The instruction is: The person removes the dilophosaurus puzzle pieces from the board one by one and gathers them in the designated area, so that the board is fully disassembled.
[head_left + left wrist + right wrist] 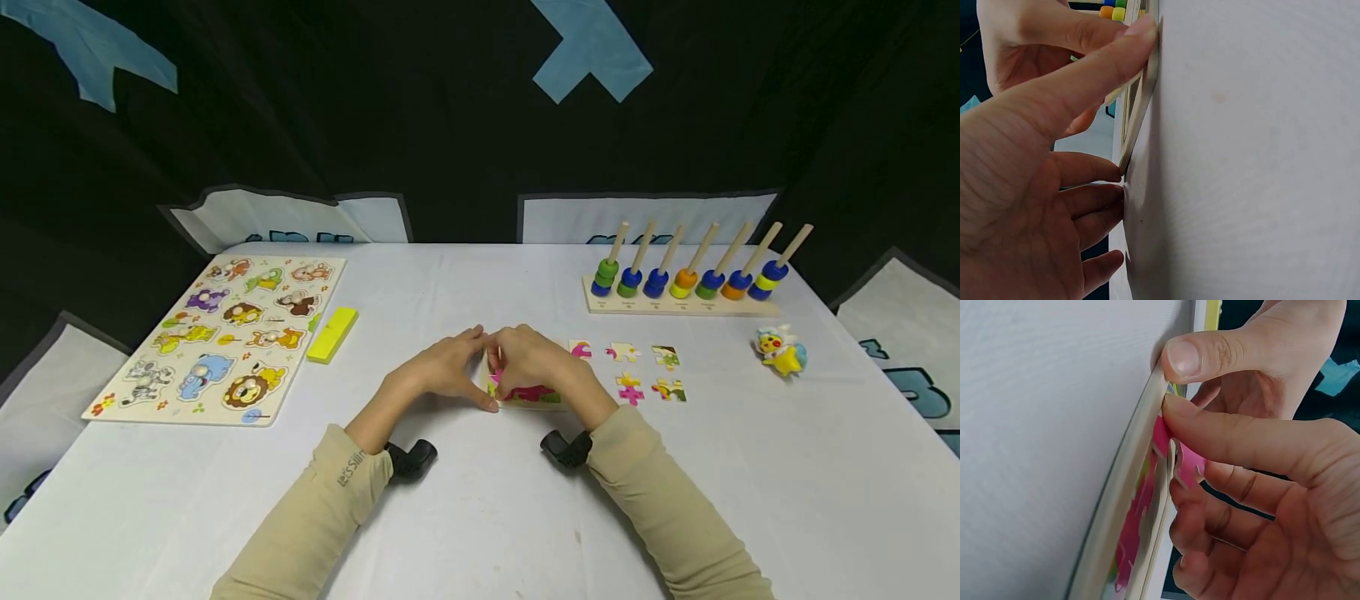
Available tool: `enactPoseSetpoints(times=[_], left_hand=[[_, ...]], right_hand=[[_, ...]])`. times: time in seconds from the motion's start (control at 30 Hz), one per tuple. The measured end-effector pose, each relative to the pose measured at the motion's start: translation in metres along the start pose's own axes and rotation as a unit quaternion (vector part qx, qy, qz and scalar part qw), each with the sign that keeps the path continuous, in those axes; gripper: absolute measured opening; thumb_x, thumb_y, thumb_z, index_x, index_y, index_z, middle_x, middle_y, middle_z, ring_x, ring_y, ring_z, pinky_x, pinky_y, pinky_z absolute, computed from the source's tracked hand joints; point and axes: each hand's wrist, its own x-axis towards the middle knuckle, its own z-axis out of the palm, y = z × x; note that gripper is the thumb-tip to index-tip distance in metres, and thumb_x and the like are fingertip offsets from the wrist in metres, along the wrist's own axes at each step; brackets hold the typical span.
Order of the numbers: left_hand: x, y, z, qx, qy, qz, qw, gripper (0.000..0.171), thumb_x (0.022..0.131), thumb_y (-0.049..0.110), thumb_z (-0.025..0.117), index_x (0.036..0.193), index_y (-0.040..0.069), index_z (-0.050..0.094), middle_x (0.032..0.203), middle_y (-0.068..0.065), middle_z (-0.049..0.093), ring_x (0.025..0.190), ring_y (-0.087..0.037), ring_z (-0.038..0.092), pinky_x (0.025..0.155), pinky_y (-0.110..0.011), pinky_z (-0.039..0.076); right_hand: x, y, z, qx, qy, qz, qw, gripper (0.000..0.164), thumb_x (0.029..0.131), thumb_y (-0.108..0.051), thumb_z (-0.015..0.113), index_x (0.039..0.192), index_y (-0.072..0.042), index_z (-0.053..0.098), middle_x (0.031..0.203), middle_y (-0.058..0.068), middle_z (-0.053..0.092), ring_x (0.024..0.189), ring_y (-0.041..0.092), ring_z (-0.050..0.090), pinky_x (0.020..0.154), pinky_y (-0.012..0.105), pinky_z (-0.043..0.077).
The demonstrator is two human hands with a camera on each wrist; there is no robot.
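Observation:
A small wooden jigsaw board (534,407) with a pink and green picture lies flat at the table's middle. My left hand (453,367) holds its left side, the thumb at the near edge and the index fingertip at the far corner. My right hand (536,360) is over the board, pinching a pink jigsaw piece (1191,464) between thumb and fingers, low against the board's left part. Both hands nearly meet there and hide much of the board. Several loose jigsaw pieces (630,389) lie just right of it.
At the left lies a big animal peg puzzle (247,333), with a yellow block (332,335) beside it. A wooden rack of pegs with coloured rings (682,308) stands at the back right. Nearer the right edge is a small yellow toy figure (782,352).

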Motion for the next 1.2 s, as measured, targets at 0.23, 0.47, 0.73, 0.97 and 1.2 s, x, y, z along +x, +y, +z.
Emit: enactPoseSetpoints(times=[0.23, 0.47, 0.73, 0.97, 1.2], left_hand=[[0.0003, -0.0006, 0.0007, 0.005, -0.003, -0.003, 1.0, 0.106, 0.069, 0.047, 0.083, 0.15, 0.006, 0.031, 0.161, -0.013, 0.018, 0.148, -0.032, 0.02, 0.118, -0.049, 0.024], [0.0019, -0.0018, 0.0017, 0.007, -0.002, 0.0, 1.0, 0.1, 0.069, 0.047, 0.083, 0.147, 0.005, 0.037, 0.16, -0.013, 0.019, 0.148, -0.03, 0.019, 0.119, -0.048, 0.023], [0.0034, -0.0009, 0.0015, 0.004, -0.003, 0.001, 1.0, 0.096, 0.069, 0.046, 0.083, 0.144, 0.005, 0.04, 0.16, -0.014, 0.019, 0.148, -0.029, 0.019, 0.119, -0.047, 0.024], [0.0039, -0.0012, 0.0016, 0.01, -0.003, 0.0, 0.9999, 0.101, 0.069, 0.047, 0.083, 0.147, 0.005, 0.035, 0.16, -0.014, 0.018, 0.148, -0.03, 0.018, 0.119, -0.047, 0.023], [0.0029, -0.001, 0.0008, 0.008, -0.004, -0.002, 1.0, 0.102, 0.069, 0.048, 0.083, 0.148, 0.006, 0.035, 0.161, -0.013, 0.018, 0.148, -0.031, 0.019, 0.118, -0.048, 0.024]], right_hand=[[0.0, -0.0005, 0.0, -0.008, -0.012, 0.018, 1.0, 0.021, 0.067, -0.014, 0.084, 0.08, -0.014, 0.068, 0.075, -0.001, 0.06, 0.074, 0.014, 0.051, 0.061, 0.023, 0.042], [-0.0013, -0.0014, -0.0003, -0.027, -0.008, 0.021, 0.999, 0.019, 0.067, -0.015, 0.083, 0.077, -0.015, 0.066, 0.073, -0.003, 0.058, 0.075, 0.014, 0.051, 0.061, 0.024, 0.04], [-0.0031, -0.0011, -0.0007, -0.025, -0.004, 0.002, 1.0, 0.021, 0.067, -0.013, 0.083, 0.072, -0.015, 0.063, 0.063, -0.005, 0.048, 0.067, 0.012, 0.045, 0.056, 0.022, 0.033], [-0.0046, -0.002, -0.0027, -0.018, -0.004, -0.003, 1.0, 0.018, 0.067, -0.012, 0.082, 0.07, -0.015, 0.064, 0.062, -0.006, 0.047, 0.068, 0.012, 0.043, 0.057, 0.023, 0.032], [-0.0031, -0.0008, -0.0034, -0.013, -0.009, 0.0, 1.0, 0.016, 0.07, -0.012, 0.081, 0.071, -0.014, 0.065, 0.066, -0.004, 0.053, 0.075, 0.015, 0.048, 0.063, 0.024, 0.037]])
